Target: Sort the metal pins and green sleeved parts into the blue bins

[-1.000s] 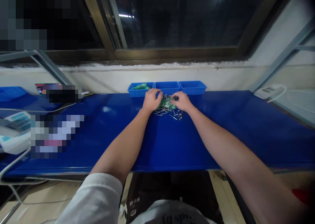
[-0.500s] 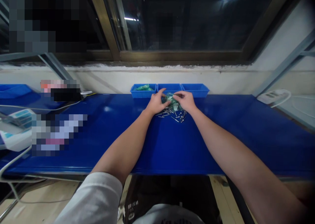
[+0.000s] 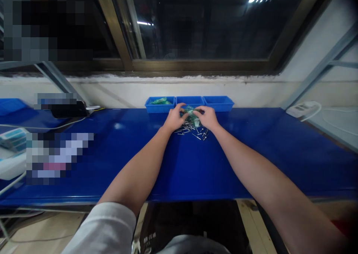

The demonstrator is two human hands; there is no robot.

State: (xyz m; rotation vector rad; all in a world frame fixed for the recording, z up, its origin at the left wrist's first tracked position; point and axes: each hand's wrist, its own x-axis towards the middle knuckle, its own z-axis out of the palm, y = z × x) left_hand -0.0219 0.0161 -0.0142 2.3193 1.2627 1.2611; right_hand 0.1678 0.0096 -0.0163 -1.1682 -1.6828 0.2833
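Both arms reach far across a glossy blue bench (image 3: pixel 184 161). My left hand (image 3: pixel 173 118) and my right hand (image 3: pixel 206 117) meet over a small green plastic packet (image 3: pixel 191 114), fingers pinched on its upper edge. Under and in front of the packet lies a scatter of several small metal pins (image 3: pixel 195 130). Just behind the hands stands a row of three blue trays (image 3: pixel 218 103); the left tray (image 3: pixel 159 104) holds more green material, the other two look empty.
A window frame and white sill run along the back wall. At the left are a white device with cables (image 3: pixel 12 155), a dark object and pixelated patches. A white power strip (image 3: pixel 303 108) lies at the far right beside a metal rack leg.
Both hands stay on the green packet over the pins, only shifting their fingers slightly. The view has drifted a little.
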